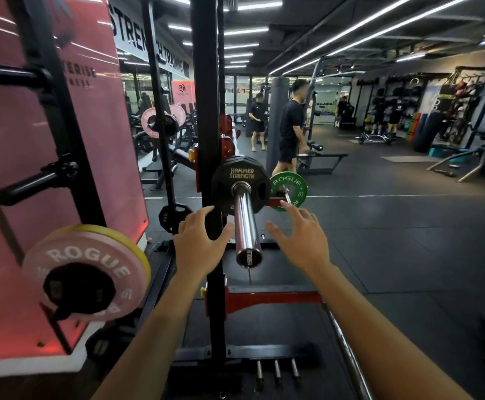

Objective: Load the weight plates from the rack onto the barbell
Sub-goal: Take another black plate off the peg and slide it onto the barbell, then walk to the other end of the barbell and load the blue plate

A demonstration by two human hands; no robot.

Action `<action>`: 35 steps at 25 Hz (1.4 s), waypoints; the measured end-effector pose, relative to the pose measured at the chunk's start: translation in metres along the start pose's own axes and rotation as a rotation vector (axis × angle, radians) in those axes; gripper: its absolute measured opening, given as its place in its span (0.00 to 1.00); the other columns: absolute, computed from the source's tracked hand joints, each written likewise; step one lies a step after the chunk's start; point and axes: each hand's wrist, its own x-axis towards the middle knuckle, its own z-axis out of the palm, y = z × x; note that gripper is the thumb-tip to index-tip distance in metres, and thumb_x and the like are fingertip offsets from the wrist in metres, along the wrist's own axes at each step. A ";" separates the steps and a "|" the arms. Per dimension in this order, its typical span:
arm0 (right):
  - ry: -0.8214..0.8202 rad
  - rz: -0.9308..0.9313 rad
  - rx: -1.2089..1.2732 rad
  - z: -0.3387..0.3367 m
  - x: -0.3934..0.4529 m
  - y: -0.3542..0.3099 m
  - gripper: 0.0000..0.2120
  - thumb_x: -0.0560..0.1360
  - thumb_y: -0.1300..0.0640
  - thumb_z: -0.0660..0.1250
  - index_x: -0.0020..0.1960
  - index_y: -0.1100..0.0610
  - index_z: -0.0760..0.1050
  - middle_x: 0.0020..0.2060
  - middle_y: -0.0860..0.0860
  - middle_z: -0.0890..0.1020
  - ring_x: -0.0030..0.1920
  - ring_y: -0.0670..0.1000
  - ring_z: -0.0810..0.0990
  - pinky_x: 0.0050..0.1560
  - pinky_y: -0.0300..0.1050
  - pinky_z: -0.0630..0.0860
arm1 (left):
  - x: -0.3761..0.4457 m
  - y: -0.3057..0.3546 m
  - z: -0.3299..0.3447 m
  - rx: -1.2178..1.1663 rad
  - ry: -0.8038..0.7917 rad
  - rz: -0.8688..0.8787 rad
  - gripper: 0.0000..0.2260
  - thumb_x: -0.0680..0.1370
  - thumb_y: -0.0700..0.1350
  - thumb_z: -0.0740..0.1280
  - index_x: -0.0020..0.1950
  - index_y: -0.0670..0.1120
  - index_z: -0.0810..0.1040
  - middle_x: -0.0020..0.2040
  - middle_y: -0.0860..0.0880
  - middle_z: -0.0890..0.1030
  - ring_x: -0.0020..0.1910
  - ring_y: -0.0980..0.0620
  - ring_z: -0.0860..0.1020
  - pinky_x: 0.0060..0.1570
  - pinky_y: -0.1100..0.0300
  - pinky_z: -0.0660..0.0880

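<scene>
Here the black plate [240,184] sits seated on the barbell sleeve [245,223]. Left hand [199,241] at its 7 o'clock and right hand [300,241] at 4 o'clock hover spread, holding nothing. Heavy, rigid; grip its rim cutouts.

A black Hammer Strength plate [240,184] sits on the chrome barbell sleeve [245,223]; a pink Rogue plate [87,272] hangs on the rack [205,82].

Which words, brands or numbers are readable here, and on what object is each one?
"HAMMER STRENGTH": black plate on the barbell sleeve.
"ROGUE", "10": green plate.
"ROGUE": pink plate on the rack.
"04": box far back.
"STRENGTH TRAINING", partly hidden: wall banner.
Sleeve-end lettering: blurred.
</scene>
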 end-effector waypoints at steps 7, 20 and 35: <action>-0.004 -0.067 0.011 -0.043 -0.095 -0.022 0.29 0.76 0.38 0.62 0.73 0.51 0.66 0.65 0.54 0.75 0.64 0.57 0.71 0.60 0.55 0.73 | -0.105 0.044 -0.054 0.221 0.050 0.089 0.29 0.74 0.67 0.57 0.69 0.53 0.71 0.64 0.51 0.75 0.64 0.47 0.69 0.60 0.46 0.69; 0.141 -0.053 -0.125 -0.116 -0.131 -0.032 0.29 0.75 0.37 0.61 0.71 0.52 0.69 0.63 0.53 0.77 0.61 0.57 0.74 0.55 0.57 0.76 | -0.120 0.096 -0.078 0.283 0.078 0.206 0.30 0.74 0.67 0.58 0.69 0.50 0.72 0.61 0.46 0.74 0.60 0.42 0.71 0.55 0.44 0.71; 0.288 0.261 -0.329 -0.260 -0.146 0.204 0.30 0.76 0.37 0.61 0.72 0.52 0.68 0.64 0.52 0.76 0.63 0.56 0.72 0.59 0.54 0.73 | -0.140 0.306 0.145 0.015 -0.184 0.419 0.32 0.74 0.68 0.56 0.71 0.50 0.69 0.65 0.46 0.73 0.63 0.43 0.68 0.59 0.44 0.67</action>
